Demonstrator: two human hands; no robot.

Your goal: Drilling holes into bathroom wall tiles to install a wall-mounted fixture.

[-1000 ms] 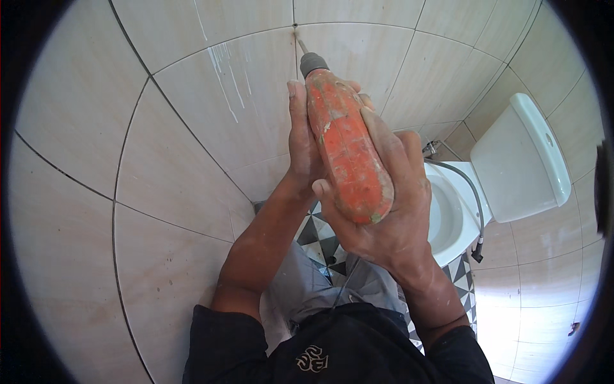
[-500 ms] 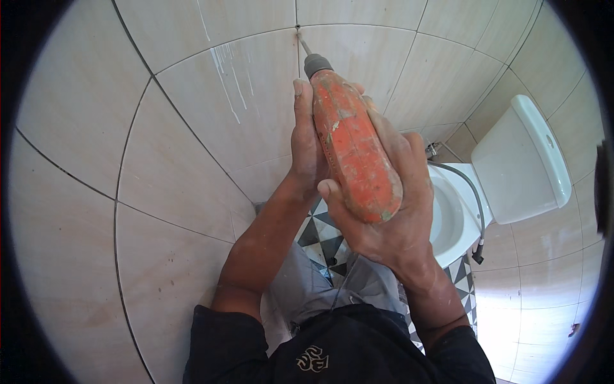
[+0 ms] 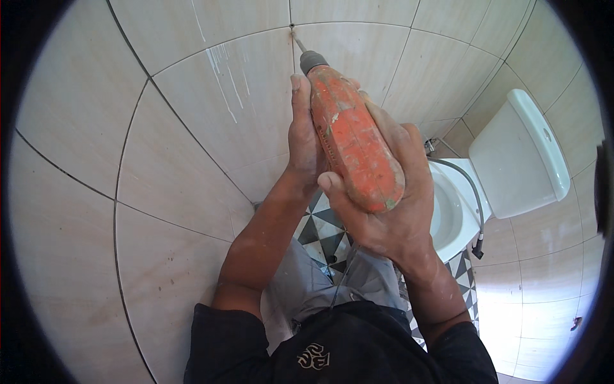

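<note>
One drill [image 3: 358, 144], grasped from both sides

Leftmost: one left hand [image 3: 305, 137], cupped against the drill's left side, thumb straight, fingers mostly hidden behind. Next, mid-view: one bit [image 3: 299, 44], slanting toward a tile joint in the wall [image 3: 358, 48]; too small to tell whether touching. Then: one right hand [image 3: 409, 208], wrapped around the drill's back end, handle out of sight. Farther right: one white toilet [image 3: 518, 153], one hose [image 3: 478, 203], one dark shape [image 3: 602, 189] cut off at the rim.

1 orange drill [image 3: 358, 144] between left fingers [image 3: 299, 99] and right fingers [image 3: 391, 130], bit [image 3: 299, 42] seemingly against tiled wall [image 3: 348, 46]
</note>
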